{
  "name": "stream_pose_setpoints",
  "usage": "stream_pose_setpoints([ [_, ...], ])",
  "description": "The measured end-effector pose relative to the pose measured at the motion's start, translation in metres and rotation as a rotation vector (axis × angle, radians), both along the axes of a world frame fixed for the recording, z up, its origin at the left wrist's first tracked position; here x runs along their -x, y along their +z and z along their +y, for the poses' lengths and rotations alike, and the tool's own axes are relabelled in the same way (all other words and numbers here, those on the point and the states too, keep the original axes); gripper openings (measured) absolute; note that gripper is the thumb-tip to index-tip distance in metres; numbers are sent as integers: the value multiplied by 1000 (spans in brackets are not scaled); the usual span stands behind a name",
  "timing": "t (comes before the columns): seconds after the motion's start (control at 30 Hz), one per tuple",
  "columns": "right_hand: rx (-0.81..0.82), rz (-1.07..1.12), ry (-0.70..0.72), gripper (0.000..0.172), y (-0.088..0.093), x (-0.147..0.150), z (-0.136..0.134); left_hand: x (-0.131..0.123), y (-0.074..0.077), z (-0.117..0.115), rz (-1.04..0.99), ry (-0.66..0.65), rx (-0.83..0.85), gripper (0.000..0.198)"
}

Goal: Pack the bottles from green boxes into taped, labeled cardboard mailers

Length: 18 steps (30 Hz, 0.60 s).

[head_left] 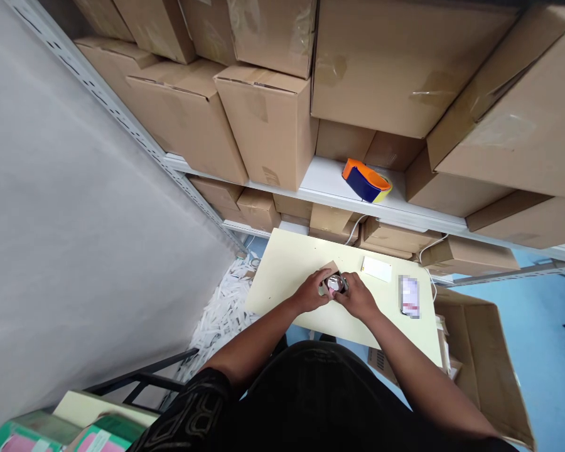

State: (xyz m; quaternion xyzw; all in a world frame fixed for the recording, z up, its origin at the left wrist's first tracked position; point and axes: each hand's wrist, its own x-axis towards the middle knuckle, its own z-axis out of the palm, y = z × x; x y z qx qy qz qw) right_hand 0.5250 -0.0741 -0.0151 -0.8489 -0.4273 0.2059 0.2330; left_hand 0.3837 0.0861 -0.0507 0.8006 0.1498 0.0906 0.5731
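Well, the biggest thing here is the shelving rack (327,179), which fills the upper part of the frame with cardboard boxes (268,125). Below it, at centre, stands the pale yellow table (287,263), with an open carton (475,355) at lower right and a heap of shredded paper (221,301) to its left.

Both hands meet over the table, at the middle of the frame. The left hand (314,290) curls its fingers around a small brown cardboard piece (330,267), thumb apart from the fingers; the right hand (360,298) has its fingers bent around the far side of a round glossy object (334,284), thumb near its lower edge. The object sits between the two hands — whether it rests on the table or is lifted, I cannot tell.

Handled well, this calls for light, even pressure from both sides, with the thumbs at the rim rather than across the shiny face (smudges would probably show). The left hand should steady the cardboard without creasing it, and the work is best held low — a slip would then be a short drop. The white flat box (376,269) and the smartphone (410,296), right of the hands, are best given room by the right elbow.
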Motion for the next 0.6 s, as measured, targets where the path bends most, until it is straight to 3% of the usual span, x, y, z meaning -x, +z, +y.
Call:
stream_pose_setpoints([
  [0.2,26,18,-206,50,-9,23,-2,9,4,-13,19,111,90,102],
  [0.37,88,21,-274,50,-7,24,9,11,3,-15,3,87,118,88],
  [0.5,-89,224,-241,54,-20,18,-1,13,-1,-10,-56,191,245,69],
  [0.6,-240,357,-123,67,-34,18,-19,16,-1,-6,-68,203,343,52],
])
